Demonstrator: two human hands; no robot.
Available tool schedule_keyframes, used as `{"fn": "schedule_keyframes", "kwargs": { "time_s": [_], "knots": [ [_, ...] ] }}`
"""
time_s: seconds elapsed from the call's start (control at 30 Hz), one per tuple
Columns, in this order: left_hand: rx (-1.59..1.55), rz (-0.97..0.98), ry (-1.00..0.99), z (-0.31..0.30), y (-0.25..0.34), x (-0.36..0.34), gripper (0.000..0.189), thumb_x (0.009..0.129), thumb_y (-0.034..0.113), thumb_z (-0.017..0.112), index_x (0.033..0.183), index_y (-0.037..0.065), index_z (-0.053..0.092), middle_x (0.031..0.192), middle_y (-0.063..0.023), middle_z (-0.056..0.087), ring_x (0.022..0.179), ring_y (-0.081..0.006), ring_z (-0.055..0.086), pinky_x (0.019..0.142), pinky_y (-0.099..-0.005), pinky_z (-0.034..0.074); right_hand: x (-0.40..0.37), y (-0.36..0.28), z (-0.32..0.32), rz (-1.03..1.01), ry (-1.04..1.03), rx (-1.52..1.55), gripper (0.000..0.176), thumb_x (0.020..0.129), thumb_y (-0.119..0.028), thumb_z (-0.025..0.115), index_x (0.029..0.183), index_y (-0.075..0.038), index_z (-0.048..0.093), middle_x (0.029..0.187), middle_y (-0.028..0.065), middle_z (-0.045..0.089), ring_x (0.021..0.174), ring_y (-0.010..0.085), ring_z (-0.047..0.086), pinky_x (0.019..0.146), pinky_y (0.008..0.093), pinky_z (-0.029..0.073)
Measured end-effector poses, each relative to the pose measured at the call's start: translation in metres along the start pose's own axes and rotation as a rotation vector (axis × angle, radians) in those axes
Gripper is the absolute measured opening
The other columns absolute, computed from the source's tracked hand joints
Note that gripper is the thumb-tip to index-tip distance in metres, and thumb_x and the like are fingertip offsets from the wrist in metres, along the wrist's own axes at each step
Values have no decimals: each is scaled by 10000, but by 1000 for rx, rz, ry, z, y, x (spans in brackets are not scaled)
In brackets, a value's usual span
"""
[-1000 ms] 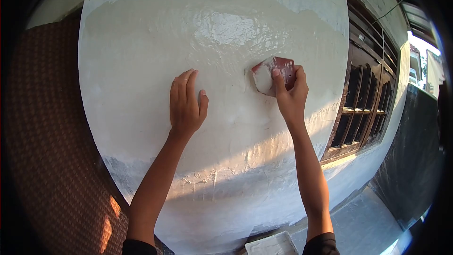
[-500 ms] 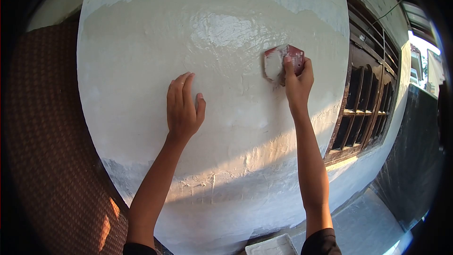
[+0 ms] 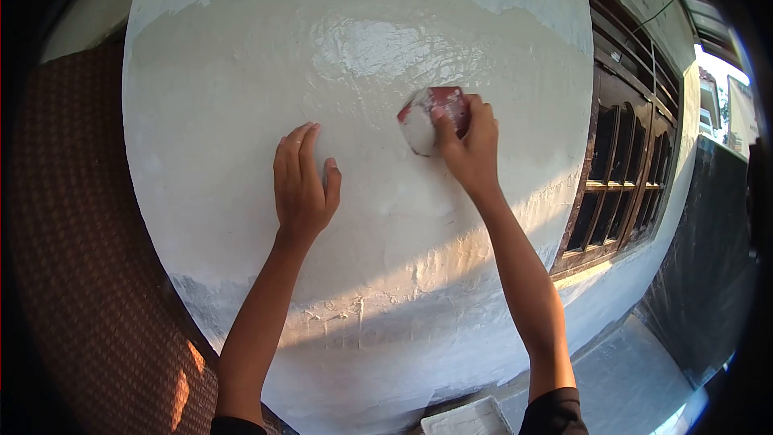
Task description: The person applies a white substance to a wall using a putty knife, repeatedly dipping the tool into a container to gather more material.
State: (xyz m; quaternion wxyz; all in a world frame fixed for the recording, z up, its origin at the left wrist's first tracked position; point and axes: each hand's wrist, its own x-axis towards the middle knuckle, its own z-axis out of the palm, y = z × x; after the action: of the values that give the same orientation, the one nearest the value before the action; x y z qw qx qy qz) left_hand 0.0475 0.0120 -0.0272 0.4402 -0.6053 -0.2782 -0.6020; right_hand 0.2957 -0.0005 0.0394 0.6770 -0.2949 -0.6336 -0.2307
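My right hand [image 3: 470,145] grips a dark red putty scraper [image 3: 443,103], thumb on its near face and fingers behind. White paste coats much of the scraper's left part, which is up against or very close to the wall [image 3: 362,193]. Around and above it spreads a wet, pale grey-white coat, shiny and ridged near the top middle. To the left, my left hand [image 3: 304,181] has its fingers stretched upward and thumb apart, with nothing in it. Its palm faces the wall; whether it touches cannot be made out.
A brown wooden window [image 3: 616,181] with panes stands on the right. Low at the front lies a whitish-grey tray [image 3: 467,419], partly cut off by the frame. Brown woven-looking material [image 3: 72,217] covers the left side. A dark panel [image 3: 700,250] rises at far right.
My right hand has moved left across the wall with the scraper, which is now tilted differently. My left hand keeps its pose, and the whole view has shifted slightly.
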Motion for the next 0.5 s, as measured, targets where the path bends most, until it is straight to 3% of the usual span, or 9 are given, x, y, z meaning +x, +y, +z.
{"fn": "schedule_keyframes", "kwargs": {
  "time_s": [0.1, 0.13, 0.23, 0.27, 0.33, 0.4, 0.47, 0.5],
  "knots": [
    [11, -13, -7, 0, 2, 1, 542, 895, 68, 572, 1412, -8, 429, 1383, -186, 485, 1285, -361, 473, 1081, -480, 380, 22, 17, -20, 337, 197, 319, 359, 902, -240, 719, 1110, 23, 593, 891, 169, 594, 748, 275, 575, 665, 388, 458],
    [12, -15, -5, -1, 2, 0, 542, 895, 68, 572, 1412, -8, 429, 1383, -186, 485, 1285, -361, 473, 1081, -480, 380, 19, 16, -17, 334, 195, 319, 359, 902, -240, 719, 1110, 23, 593, 891, 169, 594, 748, 275, 575, 665, 388, 458],
    [4, -21, -14, 0, 2, -1, 542, 896, 66, 571, 1414, -4, 430, 1383, -186, 484, 1285, -362, 473, 1080, -482, 381, -11, -10, 0, -78, -35, 86, 357, 905, -251, 714, 1104, 20, 595, 887, 175, 578, 829, 304, 545, 816, 408, 404],
    [0, -17, -10, -1, 1, -1, 543, 896, 67, 571, 1415, -3, 430, 1384, -186, 484, 1288, -362, 472, 1081, -481, 380, -15, -23, -4, -31, -182, -14, 347, 906, -250, 707, 1108, 10, 599, 924, 198, 581, 870, 325, 539, 867, 411, 363],
    [-8, -11, -8, 1, 0, 0, 543, 896, 68, 571, 1416, -2, 430, 1385, -185, 484, 1290, -361, 470, 1082, -481, 380, -1, 3, -3, 44, -23, 75, 334, 903, -239, 702, 1102, 9, 599, 924, 202, 590, 876, 327, 552, 851, 425, 384],
    [8, 4, 14, 1, 0, 0, 540, 899, 70, 569, 1415, -6, 430, 1383, -185, 485, 1285, -363, 473, 1079, -482, 383, 17, 21, -19, 292, 170, 190, 334, 908, -238, 705, 1083, 25, 593, 874, 164, 631, 761, 269, 603, 698, 385, 471],
    [10, -2, 10, 0, 1, -1, 538, 901, 71, 569, 1415, -7, 430, 1382, -185, 485, 1285, -362, 473, 1078, -482, 385, 13, 18, -21, 386, 203, 407, 353, 907, -250, 716, 1095, 23, 595, 874, 152, 635, 694, 242, 591, 629, 347, 472],
    [9, -3, 4, 0, 1, 0, 536, 903, 72, 568, 1415, -7, 430, 1381, -185, 486, 1285, -361, 474, 1077, -482, 388, 5, 12, -14, 285, 126, 358, 359, 906, -255, 719, 1101, 21, 596, 862, 145, 621, 713, 247, 572, 672, 358, 468]
  ]
}}
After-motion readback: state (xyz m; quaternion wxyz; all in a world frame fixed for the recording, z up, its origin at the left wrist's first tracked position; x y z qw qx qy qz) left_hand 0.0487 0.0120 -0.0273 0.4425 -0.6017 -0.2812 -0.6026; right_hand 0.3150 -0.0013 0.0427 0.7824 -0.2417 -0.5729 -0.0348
